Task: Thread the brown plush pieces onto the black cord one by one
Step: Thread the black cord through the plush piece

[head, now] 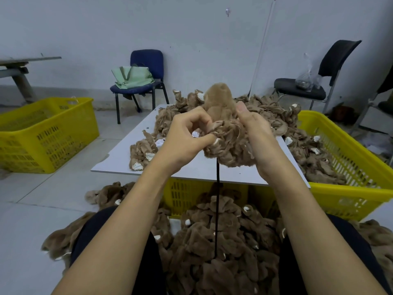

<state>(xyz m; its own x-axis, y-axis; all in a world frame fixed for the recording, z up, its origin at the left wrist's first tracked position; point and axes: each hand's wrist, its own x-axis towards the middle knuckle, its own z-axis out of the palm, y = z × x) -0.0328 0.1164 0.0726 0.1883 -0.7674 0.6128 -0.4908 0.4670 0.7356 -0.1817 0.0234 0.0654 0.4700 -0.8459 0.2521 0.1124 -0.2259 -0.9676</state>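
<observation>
Rising straight up from the lap, the black cord [217, 211] is entering the plush bunch [228, 145] that the left hand [187, 135] and right hand [253, 128] are both pinching, left hand nearer the cord.

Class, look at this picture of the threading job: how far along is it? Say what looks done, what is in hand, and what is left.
Done: many brown plush pieces lie bunched around the black cord between the knees. In hand: the left hand and right hand hold a gathered bunch of pieces at the cord's upper end. Left: loose pieces on the white board and in the yellow crate.
</observation>
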